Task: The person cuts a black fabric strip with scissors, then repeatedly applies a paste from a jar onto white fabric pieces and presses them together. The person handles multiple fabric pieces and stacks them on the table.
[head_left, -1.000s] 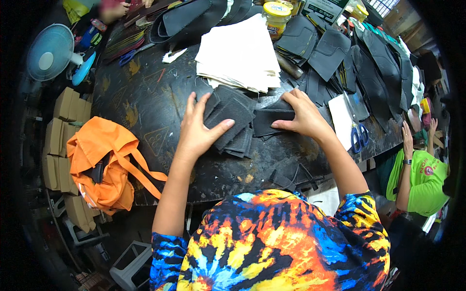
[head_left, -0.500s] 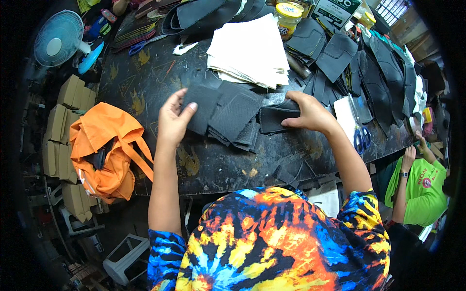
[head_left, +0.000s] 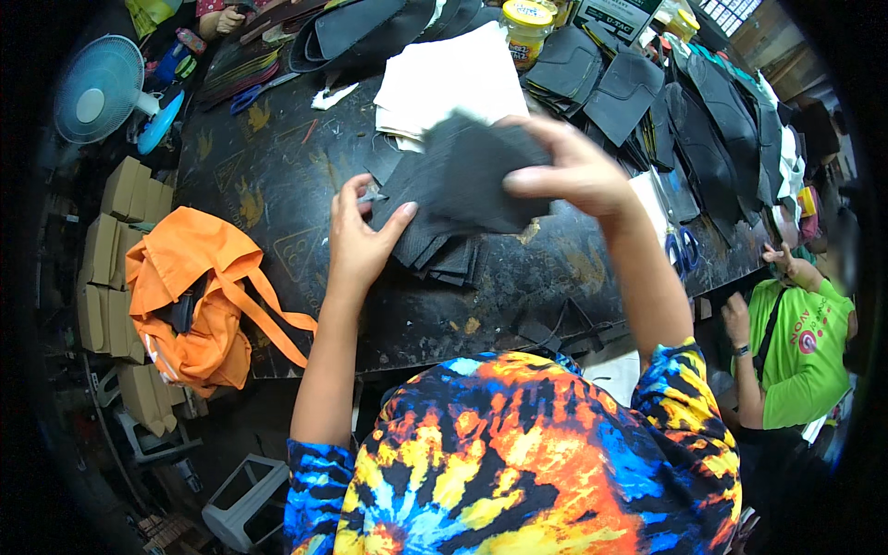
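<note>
Black bundle [head_left: 490, 180] being held between two parted hands

Nearest, dark straps [head_left: 560, 324] are being seen lying loose by the near edge of the table [head_left: 305, 153]. Farther in, a loose lower pile [head_left: 449, 261] of black pieces is being flanked on its left by the left hand [head_left: 359, 236]. Its thumb is being rested at the pile's left side; whether anything is being pinched there cannot be told.

Slightly farther, the bundle is being clamped at its right side by the right hand [head_left: 578, 171], the thumb being laid across the visible face and the fingers being partly hidden behind. To the left of this hand, and to the right of the other, the bundle is being held over the pile, the right hand being the nearer. Whether bundle and pile are touching cannot be told. No clear long axis is being shown: the outline is being blurred, roughly squarish, with one corner being pointed away from the body.

Beyond that corner, white sheets [head_left: 444, 79] are being partly covered from view, and behind them a yellow-lidded jar [head_left: 526, 35] is being seen.
</note>
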The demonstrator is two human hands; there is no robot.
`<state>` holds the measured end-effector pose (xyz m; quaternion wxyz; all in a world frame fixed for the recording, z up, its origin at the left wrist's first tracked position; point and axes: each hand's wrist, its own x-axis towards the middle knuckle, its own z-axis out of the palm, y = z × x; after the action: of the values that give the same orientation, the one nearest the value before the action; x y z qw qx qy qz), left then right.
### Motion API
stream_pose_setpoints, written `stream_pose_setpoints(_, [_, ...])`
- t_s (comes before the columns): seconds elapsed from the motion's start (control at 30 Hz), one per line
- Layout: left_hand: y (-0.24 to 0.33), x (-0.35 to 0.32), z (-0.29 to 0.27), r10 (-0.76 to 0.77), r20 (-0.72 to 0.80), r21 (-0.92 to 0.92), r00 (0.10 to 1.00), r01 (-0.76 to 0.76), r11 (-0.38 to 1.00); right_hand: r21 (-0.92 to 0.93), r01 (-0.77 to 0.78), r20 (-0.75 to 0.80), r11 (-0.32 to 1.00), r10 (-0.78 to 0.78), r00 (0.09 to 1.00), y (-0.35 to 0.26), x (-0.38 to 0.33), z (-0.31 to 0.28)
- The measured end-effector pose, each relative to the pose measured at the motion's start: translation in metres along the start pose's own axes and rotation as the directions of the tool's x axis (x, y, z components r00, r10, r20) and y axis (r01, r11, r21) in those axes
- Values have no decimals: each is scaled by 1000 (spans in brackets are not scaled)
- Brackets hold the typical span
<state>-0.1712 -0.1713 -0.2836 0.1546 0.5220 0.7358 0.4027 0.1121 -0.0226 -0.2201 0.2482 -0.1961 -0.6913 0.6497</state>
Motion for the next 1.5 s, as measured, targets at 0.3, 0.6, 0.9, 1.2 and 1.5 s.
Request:
stream_pose_setpoints(0.3, [0, -41, -12, -192, 371, -341, 909, 326, 882, -485, -187, -210, 855, 94, 973, 54, 11, 70])
stream_pose_setpoints(0.6, [-8, -67, 5, -25, 307, -513, 952, 188, 838, -684, -167, 25, 710, 252, 967, 39, -17, 83])
stream_pose_setpoints(0.9, [4, -93, 17, -235, 194, -712, 953, 301, 635, -369, -19, 125, 929, 70, 990, 47, -27, 106])
stream_pose_setpoints(1.2, [40, -57, 48, 118, 320, -700, 940, 151, 698, -140, -373, -300, 917, 320, 899, 27, -103, -6])
stream_pose_setpoints(1.5, [20, -55, 24, 291, 611, 412, 736, -609, 678, 2, -80, -643, 997, 62, 763, -16, -179, -141])
